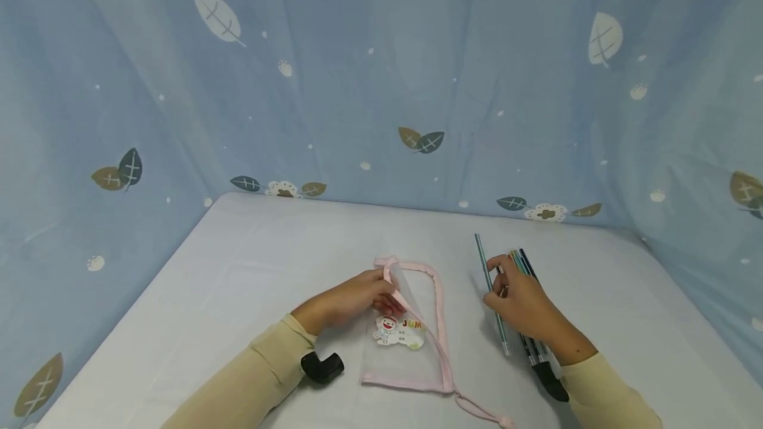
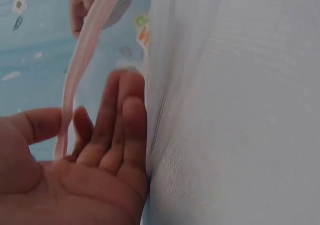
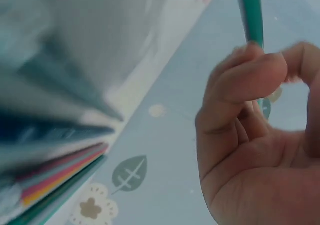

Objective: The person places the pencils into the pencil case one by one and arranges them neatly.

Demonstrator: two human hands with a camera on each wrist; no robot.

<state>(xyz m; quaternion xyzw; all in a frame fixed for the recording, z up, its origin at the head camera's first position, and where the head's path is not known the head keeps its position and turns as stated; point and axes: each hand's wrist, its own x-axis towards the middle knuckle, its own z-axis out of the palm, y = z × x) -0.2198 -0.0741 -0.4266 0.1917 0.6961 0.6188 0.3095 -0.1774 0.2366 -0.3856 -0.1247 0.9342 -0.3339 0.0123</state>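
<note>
My left hand [image 1: 363,293] pinches the pink-trimmed edge of a see-through mesh pouch [image 1: 402,366] between thumb and index finger, lifting that edge. In the left wrist view the pink trim [image 2: 82,60] passes between the thumb and index finger, while the other fingers lie inside, against the mesh. A cartoon label [image 1: 399,332] is on the pouch's front. To the right of the pouch, my right hand [image 1: 527,306] holds a slim teal pencil [image 1: 482,257] between thumb and fingers. In the right wrist view the teal pencil [image 3: 251,15] rises above the fingertips.
Several more pencils [image 1: 526,262] lie together under and beyond the right hand. The pouch's pink cord [image 1: 477,409] trails toward the front. A black device [image 1: 322,368] sits by the left wrist, another [image 1: 550,381] by the right. A blue patterned curtain [image 1: 334,85] hangs behind the white table [image 1: 286,237].
</note>
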